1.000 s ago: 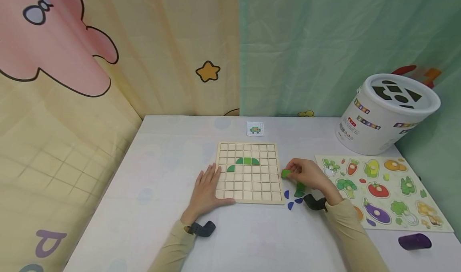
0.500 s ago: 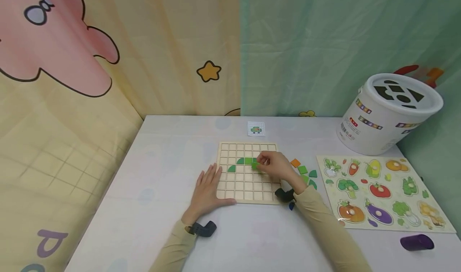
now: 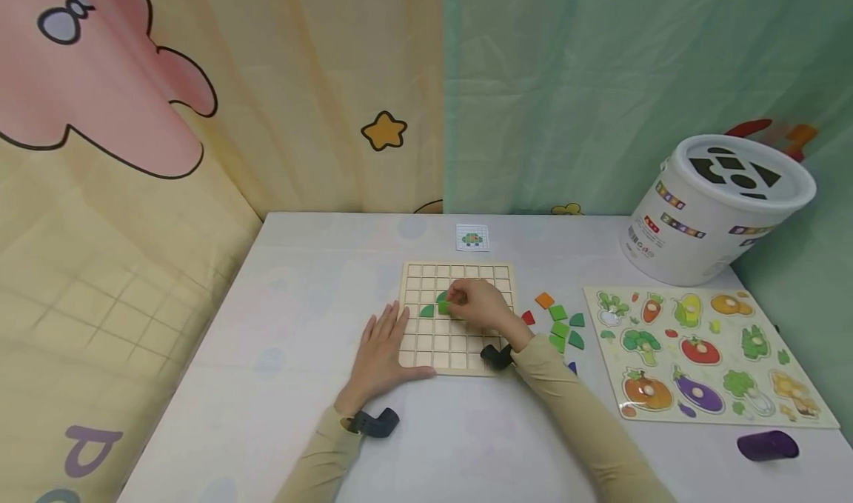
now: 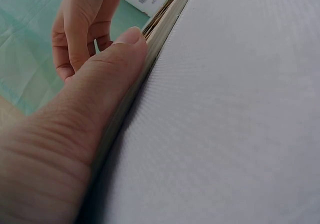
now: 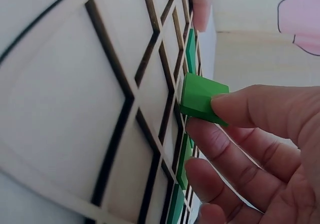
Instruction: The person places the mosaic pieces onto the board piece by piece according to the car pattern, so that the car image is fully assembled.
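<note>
Between thumb and fingers, my right hand pinches a light green square tile at the surface of a wooden grid board. In the head view the tile is just right of a dark green quarter-circle tile lying in a cell. Another dark green quarter-circle shows in the row above; my right hand covers the tiles beyond it. My left hand rests at the board's left side, fingers straight, with its thumb along the near edge.
Right of the board lie loose green tiles, an orange square, a red piece and a blue piece. Further right are a vegetable puzzle board, a white bucket and a purple piece. A picture card lies behind the board.
My right hand has picked up the light green tile from right of the board and carried it left over the grid to beside the lower quarter-circle. My left hand has stayed put.
</note>
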`<action>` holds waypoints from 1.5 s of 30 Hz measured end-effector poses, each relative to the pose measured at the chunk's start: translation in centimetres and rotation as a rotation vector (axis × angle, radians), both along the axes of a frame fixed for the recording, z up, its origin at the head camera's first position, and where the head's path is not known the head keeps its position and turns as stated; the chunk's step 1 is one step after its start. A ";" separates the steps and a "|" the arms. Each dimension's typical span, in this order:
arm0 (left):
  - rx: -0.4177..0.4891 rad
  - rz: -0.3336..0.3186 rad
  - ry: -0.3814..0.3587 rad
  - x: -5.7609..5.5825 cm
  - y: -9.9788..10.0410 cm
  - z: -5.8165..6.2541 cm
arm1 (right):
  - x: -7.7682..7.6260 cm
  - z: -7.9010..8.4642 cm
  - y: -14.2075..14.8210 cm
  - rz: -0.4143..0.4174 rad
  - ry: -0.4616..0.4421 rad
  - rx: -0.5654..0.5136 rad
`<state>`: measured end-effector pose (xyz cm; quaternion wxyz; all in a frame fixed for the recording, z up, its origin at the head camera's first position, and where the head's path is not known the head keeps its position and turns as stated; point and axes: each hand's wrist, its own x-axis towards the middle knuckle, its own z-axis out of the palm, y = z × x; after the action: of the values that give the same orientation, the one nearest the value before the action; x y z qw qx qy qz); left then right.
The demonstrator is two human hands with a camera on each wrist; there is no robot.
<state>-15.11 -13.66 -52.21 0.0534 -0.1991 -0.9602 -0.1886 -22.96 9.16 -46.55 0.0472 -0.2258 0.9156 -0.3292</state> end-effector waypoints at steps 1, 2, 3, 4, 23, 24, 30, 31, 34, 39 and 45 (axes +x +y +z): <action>0.003 -0.001 0.005 0.0 0.0 0.0 | 0.0 0.0 -0.1 0.001 -0.001 0.000; 0.006 -0.002 0.006 0.0 0.0 0.0 | 0.0 -0.1 -0.3 0.004 -0.001 0.002; 0.007 -0.003 0.008 0.1 0.0 0.1 | -0.1 -0.1 -0.3 0.004 -0.004 0.002; 0.007 -0.003 0.007 0.1 0.0 0.1 | -0.1 -0.2 -0.4 0.004 -0.007 0.000; 0.006 -0.002 -0.016 0.1 -0.1 0.2 | -0.2 -0.2 -1.1 -0.057 0.015 0.079; 0.003 -0.002 -0.022 0.1 -0.1 0.2 | -0.2 -0.3 -1.1 -0.058 0.013 0.078; -0.006 0.001 -0.044 0.0 -0.1 0.1 | -0.3 -0.6 -1.0 -0.054 0.000 0.074; -0.006 0.001 -0.043 0.0 -0.1 0.1 | -0.3 -0.6 -1.0 -0.053 -0.002 0.071; -0.012 0.002 -0.041 -0.1 -0.1 0.0 | -0.2 -0.7 -0.7 -0.046 -0.015 0.062; -0.028 0.004 -0.048 -0.2 -0.1 -0.1 | 0.3 -0.7 0.2 -0.019 -0.049 0.053; -0.019 0.001 -0.018 -0.1 0.0 -0.2 | 1.2 -0.6 1.8 0.040 -0.041 0.039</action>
<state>-15.22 -13.65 -52.39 0.0428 -0.1975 -0.9625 -0.1812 -21.72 10.96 -47.19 0.0770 -0.2361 0.9160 -0.3151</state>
